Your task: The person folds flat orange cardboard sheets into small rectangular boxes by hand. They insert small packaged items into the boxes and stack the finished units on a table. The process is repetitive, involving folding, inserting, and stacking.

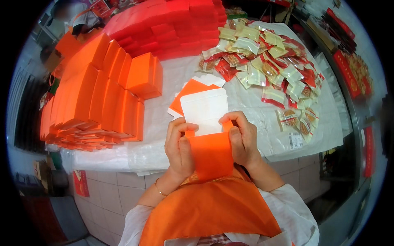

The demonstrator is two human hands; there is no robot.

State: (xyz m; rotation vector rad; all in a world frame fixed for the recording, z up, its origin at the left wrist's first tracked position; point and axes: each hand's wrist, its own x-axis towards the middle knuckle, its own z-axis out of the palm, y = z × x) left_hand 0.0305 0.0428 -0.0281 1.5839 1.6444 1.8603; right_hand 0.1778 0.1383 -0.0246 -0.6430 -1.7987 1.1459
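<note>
Between my two hands is an orange cardboard box [211,151], its white-lined lid flap raised and pointing away from me. My left hand [179,145] grips its left side, thumb on the near face and fingers by the small side flap. On the right side my right hand [241,138] does the same, fingertips at the other side flap. The box is held in front of my orange apron, at the near edge of the table. Just beyond the raised flap lie a few flat orange and white box blanks [189,95]. What the box contains is hidden.
Stacked orange boxes [88,96] fill the table's left side. Behind them rises a large pile of red boxes [164,30]. Wrapped packets [266,61] are heaped at the right. A white sheet covers the table [160,119]. Another person [84,20] is at the far left.
</note>
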